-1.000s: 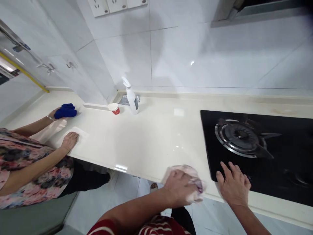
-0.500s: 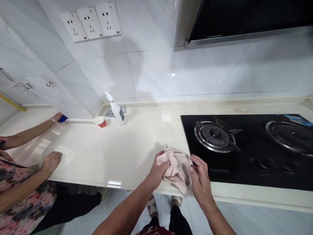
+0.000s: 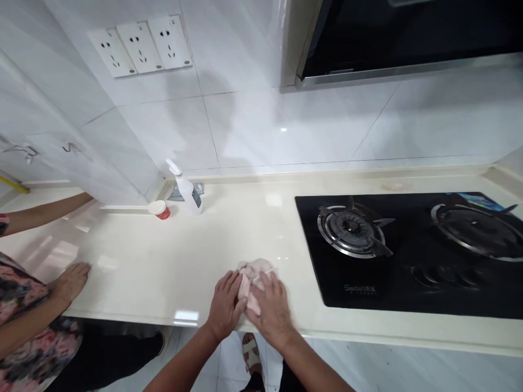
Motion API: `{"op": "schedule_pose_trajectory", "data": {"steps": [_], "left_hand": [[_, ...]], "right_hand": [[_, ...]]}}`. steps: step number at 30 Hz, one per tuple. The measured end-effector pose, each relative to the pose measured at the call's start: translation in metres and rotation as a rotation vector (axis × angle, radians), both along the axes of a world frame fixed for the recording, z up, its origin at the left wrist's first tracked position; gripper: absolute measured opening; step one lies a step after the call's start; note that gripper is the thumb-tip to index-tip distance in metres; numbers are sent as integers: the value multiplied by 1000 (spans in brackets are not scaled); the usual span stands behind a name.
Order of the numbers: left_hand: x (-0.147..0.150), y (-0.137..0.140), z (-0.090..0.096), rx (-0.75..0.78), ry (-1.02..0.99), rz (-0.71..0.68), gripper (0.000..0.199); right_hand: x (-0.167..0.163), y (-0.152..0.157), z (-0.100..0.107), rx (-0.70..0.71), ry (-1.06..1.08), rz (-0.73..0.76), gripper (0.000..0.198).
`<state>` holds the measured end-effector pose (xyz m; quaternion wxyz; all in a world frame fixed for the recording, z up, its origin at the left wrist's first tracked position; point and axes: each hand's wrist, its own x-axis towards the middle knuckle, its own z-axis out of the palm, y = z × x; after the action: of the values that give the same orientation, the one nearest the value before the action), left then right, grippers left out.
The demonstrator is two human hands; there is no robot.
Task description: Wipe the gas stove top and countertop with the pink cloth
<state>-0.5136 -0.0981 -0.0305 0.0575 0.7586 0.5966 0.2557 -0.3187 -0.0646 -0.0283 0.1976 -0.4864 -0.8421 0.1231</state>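
Observation:
A crumpled pale pink cloth (image 3: 258, 268) lies bunched on the cream countertop (image 3: 196, 261), left of the gas hob. My right hand (image 3: 272, 307) presses on it from above, its fingers curled over the folds. At the cloth's left edge, my left hand (image 3: 224, 305) grips it with bent fingers, the thumb against the near side. Both hands nearly meet there, and they hide part of the cloth.
A black gas hob (image 3: 392, 294) is set into the counter at right, under a dark range hood (image 3: 408, 32). By the back wall stand a white spray bottle (image 3: 188, 190) and a red-and-white cup (image 3: 160, 210). Another person's hand (image 3: 71, 283) rests on the counter at left.
The cloth, held up near the hob's corner between my hands before, is now down on the counter further left. My right hand has moved left onto it.

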Motion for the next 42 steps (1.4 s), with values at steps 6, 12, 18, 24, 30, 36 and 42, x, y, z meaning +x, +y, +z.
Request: {"op": "schedule_pose_trajectory", "data": {"steps": [6, 12, 18, 24, 30, 36, 42], "left_hand": [[1, 0, -1, 51, 22, -30, 56], [3, 4, -7, 91, 187, -52, 44], [9, 6, -4, 99, 235, -15, 37], [12, 3, 6, 161, 232, -163, 44], [72, 12, 8, 68, 174, -339, 70], [108, 19, -14, -16, 147, -394, 83], [104, 20, -16, 96, 53, -359, 94]], "right_hand": [[-4, 77, 0, 42, 31, 103, 49], [87, 145, 13, 130, 77, -266, 36], [140, 85, -2, 201, -46, -475, 31], [149, 20, -18, 186, 2, -200, 20], [232, 67, -14, 306, 62, -609, 36], [193, 80, -15, 236, -26, -622, 53], [104, 7, -13, 188, -8, -389, 44]]}}
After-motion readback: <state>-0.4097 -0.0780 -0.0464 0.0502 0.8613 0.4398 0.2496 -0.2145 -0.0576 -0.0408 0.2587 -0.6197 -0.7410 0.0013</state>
